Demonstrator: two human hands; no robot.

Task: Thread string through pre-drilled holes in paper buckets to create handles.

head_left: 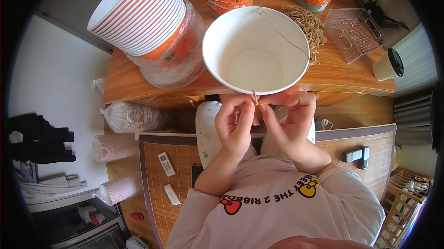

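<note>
A white-lined paper bucket [222, 47] leans toward me at the front edge of the wooden desk, its open mouth facing up. Thin tan cord [283, 35] is fastened at its far rim and runs across to the right side of the rim. At the near rim a short end of cord hangs through, and my left hand [235, 118] pinches it between thumb and fingertip. Close against it, my right hand [292, 115] has thumb and fingers together at the same cord. Whether a knot sits between the fingertips is too small to tell.
On the desk [108, 89] stand a tall nested stack of orange-and-white buckets [143, 22] in plastic, two corded stacks, a heap of tan cords [307, 29], a clear tray [354, 34] and a lidded cup [388, 66]. Bagged cup stacks [132, 117] lie left; remotes [166, 164] rest on the mat.
</note>
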